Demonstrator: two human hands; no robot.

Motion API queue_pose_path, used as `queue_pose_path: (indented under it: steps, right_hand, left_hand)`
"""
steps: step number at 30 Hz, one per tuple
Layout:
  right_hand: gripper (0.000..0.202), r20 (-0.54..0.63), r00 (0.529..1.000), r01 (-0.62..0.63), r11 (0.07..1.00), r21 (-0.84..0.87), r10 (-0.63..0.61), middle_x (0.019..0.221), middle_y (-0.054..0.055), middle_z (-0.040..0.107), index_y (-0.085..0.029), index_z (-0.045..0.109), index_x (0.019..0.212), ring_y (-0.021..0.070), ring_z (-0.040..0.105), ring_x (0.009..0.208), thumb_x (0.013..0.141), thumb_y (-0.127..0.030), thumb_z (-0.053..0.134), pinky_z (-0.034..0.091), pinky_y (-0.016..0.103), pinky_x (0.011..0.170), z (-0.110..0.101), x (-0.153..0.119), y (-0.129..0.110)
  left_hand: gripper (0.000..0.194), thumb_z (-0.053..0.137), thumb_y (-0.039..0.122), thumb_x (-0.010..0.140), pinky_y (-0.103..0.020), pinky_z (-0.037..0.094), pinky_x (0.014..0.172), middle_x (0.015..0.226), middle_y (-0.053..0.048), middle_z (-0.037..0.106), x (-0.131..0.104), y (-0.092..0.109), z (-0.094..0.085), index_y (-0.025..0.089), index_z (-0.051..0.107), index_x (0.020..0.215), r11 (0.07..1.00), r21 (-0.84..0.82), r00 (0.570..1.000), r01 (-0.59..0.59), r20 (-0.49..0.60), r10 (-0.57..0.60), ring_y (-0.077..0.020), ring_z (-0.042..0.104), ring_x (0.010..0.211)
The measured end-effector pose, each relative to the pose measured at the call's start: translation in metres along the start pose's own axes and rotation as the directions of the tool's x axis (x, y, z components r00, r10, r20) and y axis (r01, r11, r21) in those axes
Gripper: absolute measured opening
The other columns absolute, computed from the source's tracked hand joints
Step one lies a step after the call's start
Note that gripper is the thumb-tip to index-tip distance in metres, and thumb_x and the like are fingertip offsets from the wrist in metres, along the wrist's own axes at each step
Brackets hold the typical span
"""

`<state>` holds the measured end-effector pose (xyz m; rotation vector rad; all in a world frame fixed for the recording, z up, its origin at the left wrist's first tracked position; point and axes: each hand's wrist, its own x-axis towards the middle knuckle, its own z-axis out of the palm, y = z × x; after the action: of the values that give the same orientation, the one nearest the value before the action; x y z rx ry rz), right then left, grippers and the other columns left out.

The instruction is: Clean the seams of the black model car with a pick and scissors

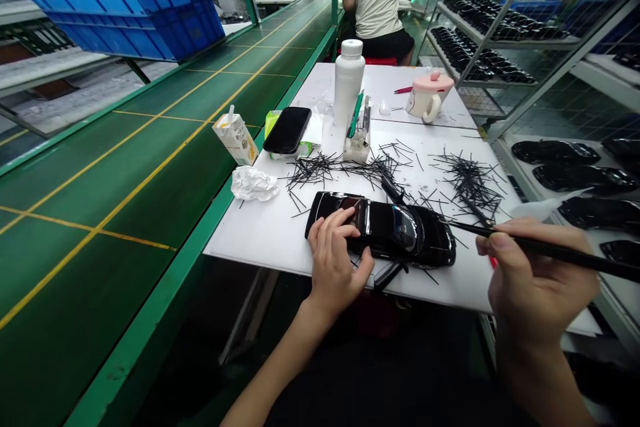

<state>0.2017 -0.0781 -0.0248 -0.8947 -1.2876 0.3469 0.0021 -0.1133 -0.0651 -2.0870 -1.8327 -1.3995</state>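
A glossy black model car [383, 227] lies on the white tabletop [280, 233], near the edge closest to the person, with both side doors [391, 189] swung outward. The left hand [337, 260] lies over the car's left-hand part in the view – fingers bent and slightly parted, fingertips on the body, thumb held away from them near the lower side. The right hand [535, 273] pinches a slender black pointed tool [560, 251] between thumb and fingers; its thin tip reaches the end of the car at the right of the view, though whether it touches the body I cannot tell.

Thin black strips [470, 180] lie scattered in loose heaps beyond the car, and a few lie beside it. Behind the heaps stand a white bottle [349, 83] and a small holder [357, 147] with a green pen-like tool [357, 113] in it. To the left, a black smartphone [287, 130] rests on a green-and-white packet [306, 147], near a drink carton [236, 139] and crumpled white paper [254, 184]. A cream mug [423, 103] with a pink lid [433, 82] stands farther back on the right – beyond it, racks [500, 33] hold rows of black car bodies [555, 152]. A green conveyor belt [165, 160] runs along the left side of the table
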Motion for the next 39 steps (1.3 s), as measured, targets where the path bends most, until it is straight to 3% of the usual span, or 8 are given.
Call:
queue_pose_path:
  steps: [3, 7, 12, 19, 26, 29, 33, 39]
  right_hand:
    - [0.009, 0.112, 0.991, -0.061, 0.997, -0.056, 0.067, 0.079, 0.001, 0.063, -0.022, 0.069, 0.094, 0.0177, 0.06, 0.067, 0.087, -0.019, 0.064, 0.048, 0.036, 0.063, -0.004, -0.005, 0.004]
    - [0.017, 0.305, 0.944, -0.063, 0.976, -0.208, 0.126, 0.092, 0.003, 0.069, -0.023, 0.066, 0.104, 0.0193, 0.066, 0.087, 0.094, -0.018, 0.053, 0.051, 0.036, 0.08, -0.008, -0.016, 0.013]
    - [0.019, 0.428, 0.888, -0.058, 0.965, -0.257, 0.167, 0.109, 0.005, 0.068, -0.023, 0.061, 0.112, 0.0195, 0.064, 0.107, 0.096, -0.019, 0.051, 0.049, 0.034, 0.092, -0.009, -0.022, 0.026]
    - [0.019, 0.448, 0.872, -0.204, 0.978, -0.035, 0.198, 0.118, 0.009, 0.06, -0.024, 0.049, 0.112, 0.0205, 0.065, 0.109, 0.095, -0.018, 0.052, 0.053, 0.037, 0.092, -0.003, -0.03, 0.03]
    - [0.018, 0.438, 0.884, -0.223, 0.971, 0.089, 0.163, 0.116, 0.008, 0.059, -0.024, 0.05, 0.112, 0.02, 0.065, 0.108, 0.095, -0.016, 0.051, 0.05, 0.039, 0.097, -0.003, -0.031, 0.03]
    - [0.018, 0.413, 0.897, -0.2, 0.978, 0.067, 0.155, 0.116, 0.009, 0.061, -0.024, 0.05, 0.112, 0.0223, 0.061, 0.113, 0.095, -0.017, 0.051, 0.049, 0.043, 0.099, -0.003, -0.031, 0.032]
    - [0.018, 0.452, 0.874, -0.199, 0.98, -0.006, 0.18, 0.119, 0.011, 0.062, -0.025, 0.049, 0.112, 0.0245, 0.059, 0.117, 0.094, -0.02, 0.052, 0.047, 0.05, 0.101, -0.003, -0.032, 0.034]
    - [0.019, 0.474, 0.869, -0.175, 0.984, 0.027, 0.142, 0.119, 0.01, 0.063, -0.024, 0.047, 0.112, 0.0239, 0.06, 0.118, 0.094, -0.019, 0.051, 0.033, 0.057, 0.113, -0.006, -0.032, 0.032]
  left_hand:
    - [0.027, 0.061, 0.015, 0.079, -0.045, 0.027, 0.112, 0.127, -0.012, 0.061, 0.001, 0.0, 0.001, 0.022, 0.042, 0.096, 1.0, 0.006, 1.0, 0.002, 0.012, -0.002, -0.0244, 0.055, 0.124]
    - [0.029, 0.062, 0.016, 0.079, -0.046, 0.026, 0.112, 0.128, -0.013, 0.06, 0.002, -0.001, -0.001, 0.023, 0.041, 0.098, 1.0, -0.006, 0.999, 0.002, 0.034, -0.001, -0.0247, 0.053, 0.125]
    - [0.024, 0.058, 0.024, 0.088, -0.05, 0.022, 0.115, 0.132, -0.012, 0.057, 0.001, -0.006, -0.019, 0.024, 0.04, 0.103, 0.987, -0.15, 0.984, 0.053, 0.174, -0.027, -0.0234, 0.052, 0.126]
    - [0.053, 0.067, 0.052, 0.082, -0.058, 0.022, 0.115, 0.144, -0.014, 0.044, 0.004, -0.01, -0.045, 0.027, 0.039, 0.119, 0.94, -0.305, 0.928, 0.155, 0.37, -0.033, -0.0293, 0.038, 0.137]
    - [0.077, 0.076, 0.055, 0.072, -0.061, 0.018, 0.117, 0.149, -0.014, 0.036, 0.01, -0.004, -0.051, 0.031, 0.033, 0.131, 0.982, -0.159, 0.873, 0.105, 0.488, -0.014, -0.032, 0.03, 0.141]
    - [0.078, 0.075, 0.054, 0.074, -0.061, 0.016, 0.118, 0.15, -0.013, 0.034, 0.012, -0.002, -0.052, 0.032, 0.03, 0.134, 0.991, -0.104, 0.858, 0.086, 0.514, -0.021, -0.0317, 0.029, 0.142]
    - [0.08, 0.075, 0.054, 0.074, -0.061, 0.015, 0.119, 0.152, -0.013, 0.033, 0.014, 0.001, -0.053, 0.031, 0.029, 0.136, 0.995, -0.044, 0.842, 0.088, 0.537, -0.05, -0.0317, 0.027, 0.144]
    - [0.088, 0.077, 0.056, 0.071, -0.061, 0.016, 0.12, 0.153, -0.015, 0.031, 0.017, 0.003, -0.055, 0.03, 0.028, 0.139, 0.998, -0.005, 0.817, 0.058, 0.575, -0.044, -0.0338, 0.025, 0.145]
